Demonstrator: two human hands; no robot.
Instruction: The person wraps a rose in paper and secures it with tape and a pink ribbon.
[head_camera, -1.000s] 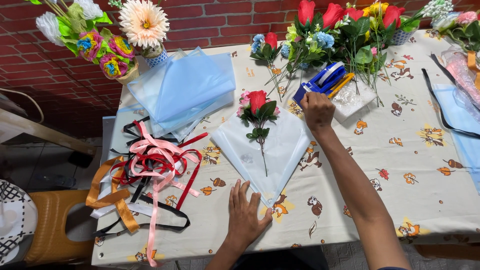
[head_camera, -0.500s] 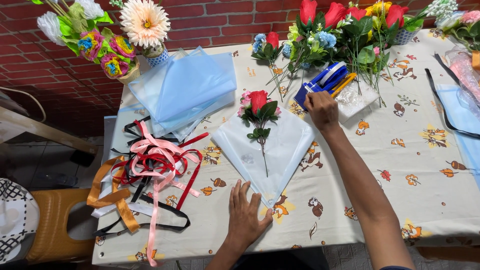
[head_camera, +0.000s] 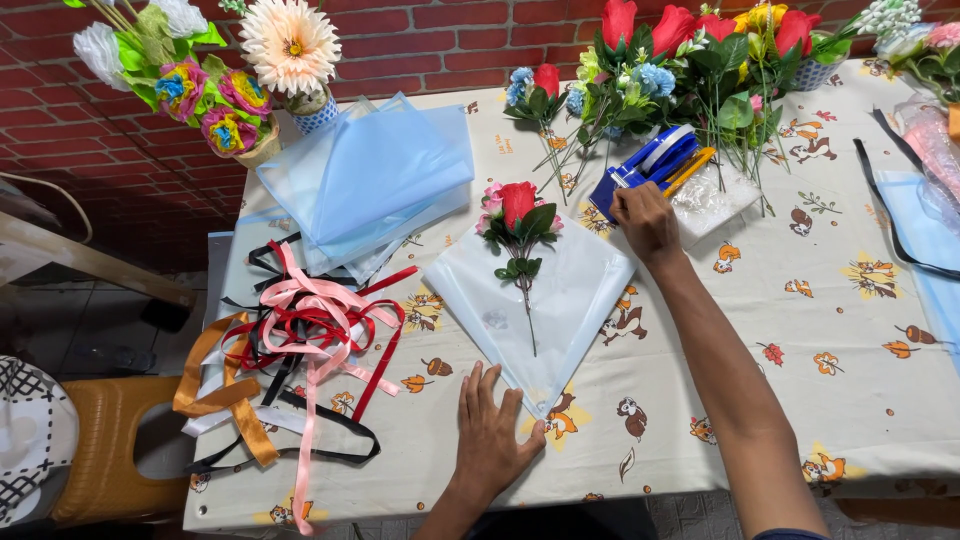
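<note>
The right hand (head_camera: 645, 215) covers the near end of the blue tool (head_camera: 648, 165), so its grip there is hard to see; the fingers seem to be curled on it. The pink flowers (head_camera: 495, 198) hide partly behind the red rose (head_camera: 517, 203). The top edge cuts off the red flowers (head_camera: 680, 25). The right edge cuts off the blue sheet (head_camera: 925, 235). The bottom edge cuts off both arms.

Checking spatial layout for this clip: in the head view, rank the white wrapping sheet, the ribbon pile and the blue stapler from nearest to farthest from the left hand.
From the left hand, flat at the table's near edge:
1. White wrapping sheet, its lower tip right beside the fingers.
2. Ribbon pile, to the left.
3. Blue stapler, far side, under the right hand.
</note>
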